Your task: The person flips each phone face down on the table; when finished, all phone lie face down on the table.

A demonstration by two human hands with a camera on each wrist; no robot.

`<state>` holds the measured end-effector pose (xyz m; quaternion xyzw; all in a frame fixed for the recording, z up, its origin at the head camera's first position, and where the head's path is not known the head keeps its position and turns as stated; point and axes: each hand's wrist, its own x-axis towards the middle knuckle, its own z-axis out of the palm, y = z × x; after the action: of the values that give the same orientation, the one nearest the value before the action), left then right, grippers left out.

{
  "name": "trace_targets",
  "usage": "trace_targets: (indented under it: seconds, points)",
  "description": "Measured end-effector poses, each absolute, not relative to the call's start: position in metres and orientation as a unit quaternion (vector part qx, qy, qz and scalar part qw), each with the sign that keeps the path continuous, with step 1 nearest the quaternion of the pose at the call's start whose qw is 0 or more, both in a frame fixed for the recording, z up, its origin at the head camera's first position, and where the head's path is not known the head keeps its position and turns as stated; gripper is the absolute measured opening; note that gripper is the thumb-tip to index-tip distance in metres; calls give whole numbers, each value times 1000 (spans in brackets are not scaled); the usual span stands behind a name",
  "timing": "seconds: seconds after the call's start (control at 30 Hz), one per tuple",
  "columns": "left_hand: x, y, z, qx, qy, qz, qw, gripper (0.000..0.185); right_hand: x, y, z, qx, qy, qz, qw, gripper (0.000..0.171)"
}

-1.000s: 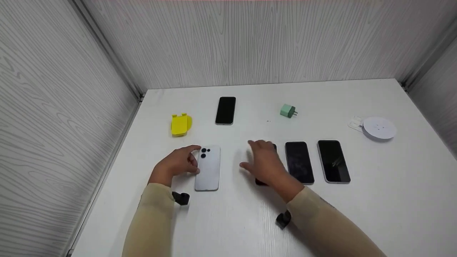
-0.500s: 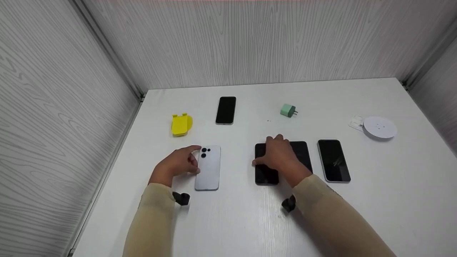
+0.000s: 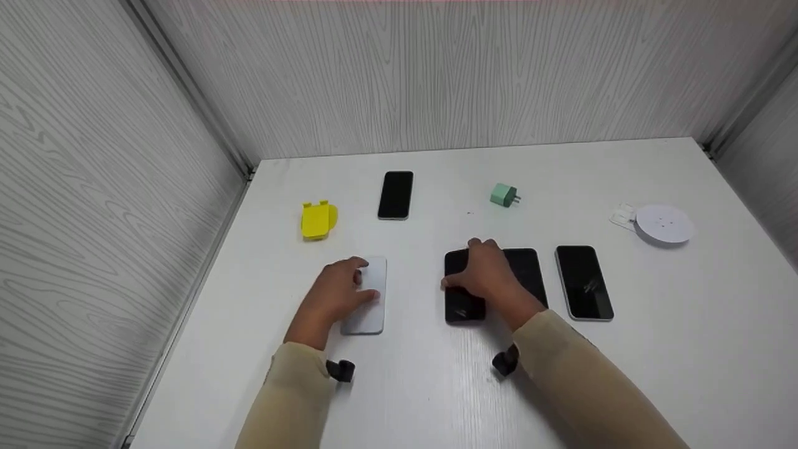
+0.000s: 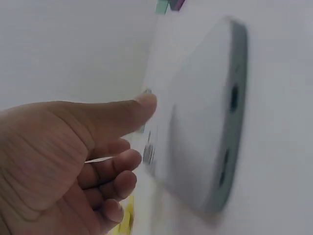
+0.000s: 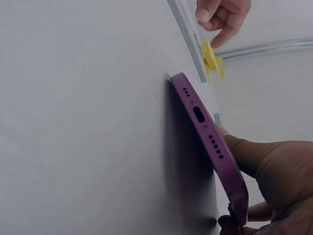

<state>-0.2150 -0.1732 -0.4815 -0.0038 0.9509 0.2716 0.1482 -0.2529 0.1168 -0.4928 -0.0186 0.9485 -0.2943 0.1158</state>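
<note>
Evidently my right fingers (image 3: 477, 247) hold the purple-edged phone (image 3: 466, 304) by its edges, likely because anything so flat offers little else. Left of it, the white phone (image 3: 372, 319) lies back-up on the surface (image 3: 424, 386); my left fingers (image 4: 124, 185) hang parted above, holding nothing.

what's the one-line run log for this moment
left hand: over white phone | right hand: grips purple-edged phone | plug, yellow holder: on table
</note>
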Motion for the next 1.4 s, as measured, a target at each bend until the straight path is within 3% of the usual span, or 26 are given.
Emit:
trace_targets:
  seconds: [0.23, 0.63, 0.8, 1.0, 1.4]
  points:
    - [-194, -99, -496, 129, 939, 286, 140, 45, -250, 120, -494, -16, 952, -291, 96, 106]
    - [-191, -73, -509, 207, 936, 266, 106, 49, -247, 123, -494, -23, 955, -287, 71, 98]
    - [-191, -75, -505, 218, 937, 253, 101, 61, -246, 127, -494, -24, 948, -314, 51, 75]
    - [-192, -79, -504, 215, 937, 258, 101, 61, -236, 129, -490, -37, 934, -355, 23, 40]
    - [-197, -82, -508, 234, 931, 267, 85, 32, -203, 128, -485, -38, 909, -413, 31, 21]
